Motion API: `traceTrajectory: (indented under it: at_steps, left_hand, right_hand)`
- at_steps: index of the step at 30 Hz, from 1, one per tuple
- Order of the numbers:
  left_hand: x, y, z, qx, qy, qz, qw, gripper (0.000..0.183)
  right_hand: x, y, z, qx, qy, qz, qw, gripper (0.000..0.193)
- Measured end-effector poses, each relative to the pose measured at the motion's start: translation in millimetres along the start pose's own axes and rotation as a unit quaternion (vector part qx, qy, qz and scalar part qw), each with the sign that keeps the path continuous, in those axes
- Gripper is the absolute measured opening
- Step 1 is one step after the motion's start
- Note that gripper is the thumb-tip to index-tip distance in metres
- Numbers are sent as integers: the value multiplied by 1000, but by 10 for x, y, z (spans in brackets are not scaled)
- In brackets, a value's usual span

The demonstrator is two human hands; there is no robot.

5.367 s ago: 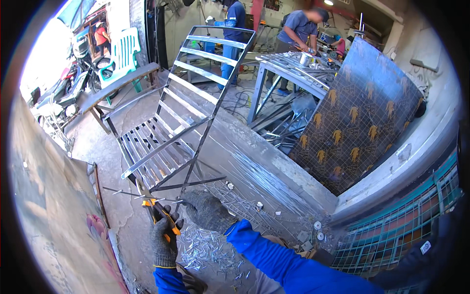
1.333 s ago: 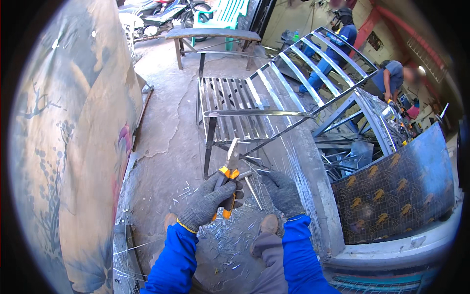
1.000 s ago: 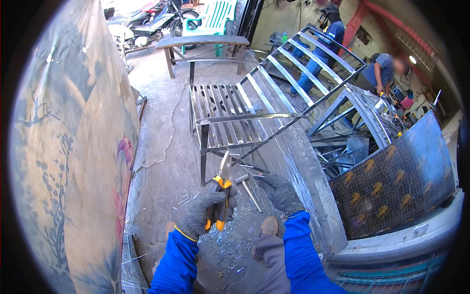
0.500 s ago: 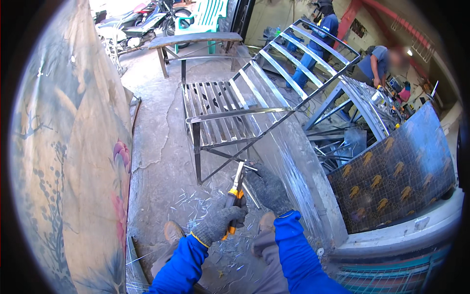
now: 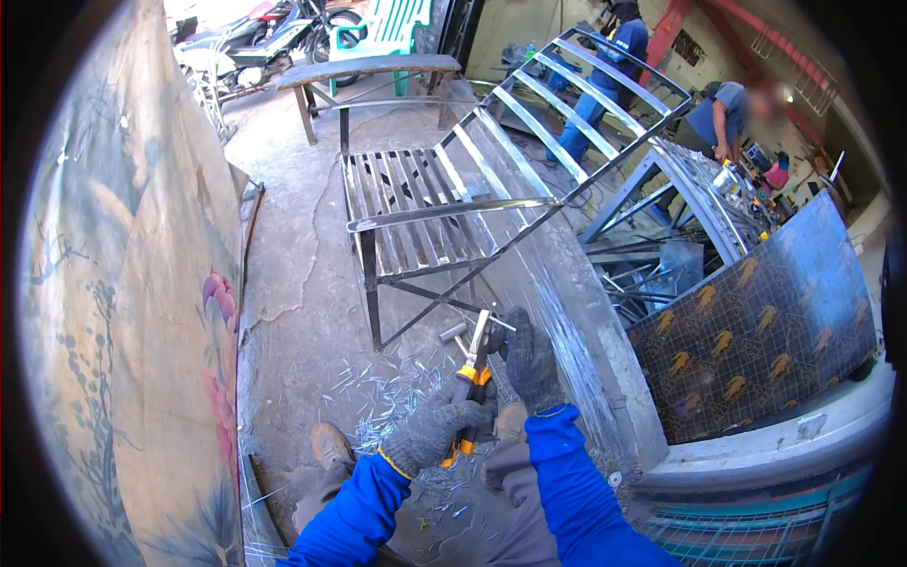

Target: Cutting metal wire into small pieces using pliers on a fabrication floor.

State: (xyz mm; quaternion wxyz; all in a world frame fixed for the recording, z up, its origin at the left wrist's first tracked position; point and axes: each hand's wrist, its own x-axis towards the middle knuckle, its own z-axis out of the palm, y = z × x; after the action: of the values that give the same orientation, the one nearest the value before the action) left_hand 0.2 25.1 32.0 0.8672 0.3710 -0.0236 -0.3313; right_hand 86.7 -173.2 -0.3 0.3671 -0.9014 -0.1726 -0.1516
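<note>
While tight around one pair of pliers [image 5: 474, 375], one left hand [image 5: 433, 430]; nearby, one right hand [image 5: 532, 367], grip unclear.

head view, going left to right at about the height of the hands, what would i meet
Painted floral sheet → left shoe → gloved left hand, wrapped around pliers → gloved right hand → dark panel with gold figures.
</note>
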Motion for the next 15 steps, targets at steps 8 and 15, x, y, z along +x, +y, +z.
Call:
traceTrajectory:
  at_steps: [8, 15]
  left_hand:
    - [-57, 325, 259, 81, 32, -20, 996, 50]
    - [-47, 119, 4, 34, 34, 12, 999, 47]
  right_hand:
    - [251, -466, -336, 140, -14, 161, 977, 61]
    - [220, -472, -288, 124, -7, 197, 973, 64]
